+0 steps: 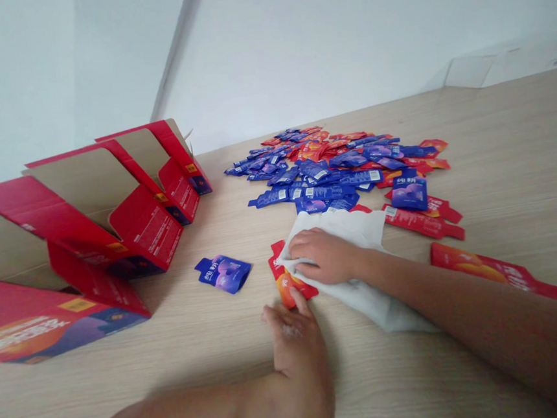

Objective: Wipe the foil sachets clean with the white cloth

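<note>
My left hand (297, 337) holds the lower edge of a red pouch (285, 288) with orange fruit on it, a fingertip pressing it to the table; some of its fingers are hidden. Over the same pouch, my right hand (329, 254) is closed on a white cloth (358, 225), which lies bunched under the fingers and spreads beneath the wrist. Part of the pouch is covered by the cloth. To the left lies a blue-purple pouch (224, 273), flat and apart from both hands.
Three open red cartons (94, 277) stand in a row at the left. Behind my hands is a heap of blue and red pouches (324, 172). A red pouch (493, 268) lies beyond my right forearm. A pale wall (342, 41) borders the wooden table (507, 143).
</note>
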Motion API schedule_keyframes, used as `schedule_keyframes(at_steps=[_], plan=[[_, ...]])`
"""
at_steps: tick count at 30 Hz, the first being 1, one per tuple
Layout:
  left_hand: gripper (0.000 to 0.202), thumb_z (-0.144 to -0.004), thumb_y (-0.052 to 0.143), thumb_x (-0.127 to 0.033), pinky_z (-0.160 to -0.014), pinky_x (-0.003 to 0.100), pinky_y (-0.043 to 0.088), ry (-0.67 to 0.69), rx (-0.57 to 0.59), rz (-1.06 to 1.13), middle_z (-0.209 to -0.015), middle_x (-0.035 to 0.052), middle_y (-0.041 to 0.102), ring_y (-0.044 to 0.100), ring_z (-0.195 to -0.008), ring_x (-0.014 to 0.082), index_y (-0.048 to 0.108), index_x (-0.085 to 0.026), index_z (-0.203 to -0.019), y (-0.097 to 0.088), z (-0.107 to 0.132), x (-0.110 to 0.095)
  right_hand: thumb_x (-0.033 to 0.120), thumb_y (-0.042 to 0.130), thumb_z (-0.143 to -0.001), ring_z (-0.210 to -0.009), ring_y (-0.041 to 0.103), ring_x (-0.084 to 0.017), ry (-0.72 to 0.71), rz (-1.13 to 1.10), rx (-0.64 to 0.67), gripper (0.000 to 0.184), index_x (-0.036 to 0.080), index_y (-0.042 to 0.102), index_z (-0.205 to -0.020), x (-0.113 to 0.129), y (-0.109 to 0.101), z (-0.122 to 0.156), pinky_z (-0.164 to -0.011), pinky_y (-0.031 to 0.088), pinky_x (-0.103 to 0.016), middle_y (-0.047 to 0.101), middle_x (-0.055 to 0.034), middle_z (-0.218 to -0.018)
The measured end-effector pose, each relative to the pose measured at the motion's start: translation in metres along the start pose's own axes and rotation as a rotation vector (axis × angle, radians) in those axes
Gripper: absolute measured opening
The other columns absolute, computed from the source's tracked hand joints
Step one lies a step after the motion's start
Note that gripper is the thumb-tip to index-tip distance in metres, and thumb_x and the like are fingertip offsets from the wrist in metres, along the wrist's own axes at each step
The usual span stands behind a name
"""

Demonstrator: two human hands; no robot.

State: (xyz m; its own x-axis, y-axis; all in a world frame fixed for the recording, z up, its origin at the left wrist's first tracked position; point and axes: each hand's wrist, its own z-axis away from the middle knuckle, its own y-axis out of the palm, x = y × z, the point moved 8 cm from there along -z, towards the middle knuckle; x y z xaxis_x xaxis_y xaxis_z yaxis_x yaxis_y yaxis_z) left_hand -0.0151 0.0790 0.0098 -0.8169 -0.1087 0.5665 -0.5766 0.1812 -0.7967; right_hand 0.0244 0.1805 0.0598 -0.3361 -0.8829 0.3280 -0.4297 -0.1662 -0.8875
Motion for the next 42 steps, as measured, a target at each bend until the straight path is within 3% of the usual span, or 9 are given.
schedule_keyframes(at_steps=[9, 18, 28, 33, 42], plan=[[0.05, -0.082, 0.037, -0.003, -0.094, 0.045, 0.046, 0.04, 0.008, -0.04, -0.082, 0.0147, 0.073, 0.068, -0.082, 0.0213, 0.056, -0.011, -0.127, -0.002, 0.0, 0.0, 0.023, 0.053, -0.084, -0.098, 0.054, -0.022, -0.062, 0.021, 0.046, 0.013, 0.017, 0.062, -0.091, 0.013, 0.0, 0.0, -0.09, 0.037, -0.039, 0.063, -0.0086, -0.1], [0.05, -0.083, 0.034, -0.002, -0.094, 0.046, 0.046, 0.038, 0.045, -0.068, -0.083, 0.0159, 0.073, 0.069, -0.084, 0.022, 0.054, -0.009, -0.129, 0.0, 0.0, -0.002, 0.024, 0.053, -0.086, -0.102, 0.055, -0.023, 0.023, 0.003, 0.011, 0.021, 0.017, 0.063, -0.103, -0.005, 0.0, 0.0, -0.09, 0.037, -0.04, 0.064, -0.009, -0.107], [0.05, -0.083, 0.034, -0.001, -0.092, 0.042, 0.049, 0.082, 0.023, -0.099, -0.083, 0.0165, 0.074, 0.07, -0.082, 0.0208, 0.054, -0.008, -0.128, -0.007, 0.0, 0.001, 0.022, 0.055, -0.083, -0.1, 0.055, -0.022, -0.061, -0.01, 0.047, 0.015, 0.017, 0.062, -0.096, 0.01, 0.002, 0.001, -0.089, 0.039, -0.038, 0.063, -0.0079, -0.103], [0.049, -0.083, 0.035, 0.0, -0.093, 0.043, 0.048, 0.027, 0.013, -0.097, -0.082, 0.0173, 0.073, 0.069, -0.082, 0.0217, 0.056, -0.008, -0.127, -0.008, -0.001, 0.001, 0.023, 0.053, -0.085, -0.099, 0.055, -0.022, -0.035, -0.033, 0.029, 0.017, 0.017, 0.062, -0.099, 0.007, 0.002, 0.0, -0.088, 0.039, -0.038, 0.063, -0.0081, -0.105], [0.05, -0.084, 0.034, -0.002, -0.093, 0.044, 0.048, 0.057, 0.04, -0.082, -0.082, 0.0151, 0.073, 0.069, -0.084, 0.021, 0.054, -0.009, -0.129, -0.004, 0.0, 0.0, 0.023, 0.053, -0.086, -0.101, 0.055, -0.023, -0.017, -0.03, 0.016, 0.021, 0.017, 0.063, -0.104, 0.001, 0.001, 0.0, -0.088, 0.038, -0.039, 0.063, -0.0088, -0.105]])
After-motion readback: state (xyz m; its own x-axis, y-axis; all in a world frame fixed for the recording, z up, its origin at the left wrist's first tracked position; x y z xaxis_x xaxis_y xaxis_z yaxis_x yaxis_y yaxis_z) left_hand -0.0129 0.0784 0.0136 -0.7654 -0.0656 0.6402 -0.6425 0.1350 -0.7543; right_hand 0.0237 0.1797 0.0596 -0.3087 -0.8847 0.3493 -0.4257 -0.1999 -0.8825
